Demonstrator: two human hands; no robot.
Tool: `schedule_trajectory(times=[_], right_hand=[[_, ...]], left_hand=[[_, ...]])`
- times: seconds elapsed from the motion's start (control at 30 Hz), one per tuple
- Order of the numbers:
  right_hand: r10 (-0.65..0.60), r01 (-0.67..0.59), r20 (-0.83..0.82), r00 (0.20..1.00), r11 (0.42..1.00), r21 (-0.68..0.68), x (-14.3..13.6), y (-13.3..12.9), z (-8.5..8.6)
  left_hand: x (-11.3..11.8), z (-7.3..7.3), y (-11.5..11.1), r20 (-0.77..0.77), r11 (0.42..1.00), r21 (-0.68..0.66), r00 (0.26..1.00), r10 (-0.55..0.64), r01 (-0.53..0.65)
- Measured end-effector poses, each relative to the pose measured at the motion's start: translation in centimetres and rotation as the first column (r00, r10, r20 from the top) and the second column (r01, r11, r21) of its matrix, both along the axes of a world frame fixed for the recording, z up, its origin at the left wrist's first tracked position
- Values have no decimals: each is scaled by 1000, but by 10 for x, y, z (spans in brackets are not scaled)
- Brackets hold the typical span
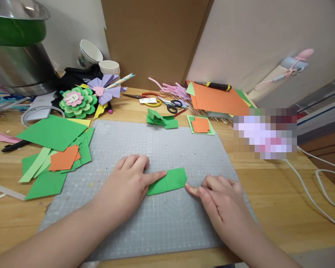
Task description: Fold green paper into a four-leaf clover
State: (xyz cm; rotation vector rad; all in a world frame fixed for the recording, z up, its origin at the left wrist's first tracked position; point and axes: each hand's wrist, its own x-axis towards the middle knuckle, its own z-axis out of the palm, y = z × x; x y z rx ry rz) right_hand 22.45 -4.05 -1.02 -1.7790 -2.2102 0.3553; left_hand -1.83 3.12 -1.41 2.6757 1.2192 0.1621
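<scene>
A folded strip of green paper (176,179) with a crease across its middle and cut corners at its right end lies on the grey cutting mat (123,223). My left hand (131,182) holds the strip down with its index finger stretched over the top; the other fingers are curled, and the thumb is mostly hidden. At the strip's right corner rests the index fingertip of my right hand (222,197), its other fingers folded in, with nothing between them. Beyond, at the mat's far edge, sit folded green paper pieces (162,120) and a small stack of orange and green squares (200,125).
Green and orange paper sheets (53,132) overlap the mat's left side. Scissors (171,105), a paper flower (78,101) and orange sheets (220,98) line the back. A metal pot (19,63) stands far left. White cables (304,201) cross the right side.
</scene>
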Motion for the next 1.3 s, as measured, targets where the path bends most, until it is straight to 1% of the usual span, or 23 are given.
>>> schedule_trajectory(times=[0.1, 0.17, 0.23, 0.3, 0.4, 0.53, 0.6, 0.63, 0.7, 0.73, 0.83, 0.97, 1.03, 1.1, 1.23, 1.3], right_hand=[[84, -84, -10, 996, 996, 36, -1, 4, 7], [181, -176, -56, 982, 981, 82, -5, 8, 9], [305, -296, -62, 950, 947, 126, -11, 14, 8], [411, -404, -19, 911, 903, 146, -17, 21, 4], [477, -478, 41, 878, 865, 156, -25, 28, -2], [513, -520, 85, 854, 844, 130, -27, 34, -1], [528, -535, 87, 845, 835, 129, -26, 36, 0], [531, -537, 81, 844, 832, 137, -25, 36, 0], [525, -527, 56, 849, 834, 166, -25, 37, -2], [519, -517, 39, 854, 837, 181, -25, 37, -4], [502, -488, -9, 865, 844, 221, -26, 38, -8], [511, -489, -23, 859, 834, 257, -24, 38, -9], [532, -512, 5, 847, 813, 279, -22, 37, -8], [534, -524, 47, 844, 803, 285, -21, 34, -7], [483, -502, 139, 864, 814, 293, -28, 21, -9], [450, -481, 168, 877, 809, 338, -33, 16, -11]], left_hand=[[0, -1, 0, 33, 1000, -17, 999, 0, 1], [-1, -2, 0, 52, 1000, -23, 999, -3, 4], [-2, -4, 1, 64, 1000, -21, 998, -10, 11], [-3, -5, 1, 74, 1000, -21, 997, -11, 12], [-5, -3, 2, 120, 999, -32, 993, -10, 14], [-3, 4, -4, 275, 998, -54, 962, 0, 16], [1, 5, -13, 327, 996, -69, 945, -31, 57], [3, 5, -19, 322, 994, -74, 945, -58, 86], [8, 4, -29, 287, 983, -43, 944, -161, 180], [10, 4, -33, 249, 979, 11, 948, -200, 203], [12, 5, -40, 106, 961, 112, 959, -264, 252], [12, 5, -40, -11, 907, 240, 936, -353, 345], [14, 2, -40, -44, 890, 288, 933, -357, 354], [16, 0, -41, -44, 885, 317, 938, -345, 340], [21, -1, -42, -20, 900, 308, 948, -317, 308], [22, 0, -44, -15, 902, 297, 946, -324, 314]])
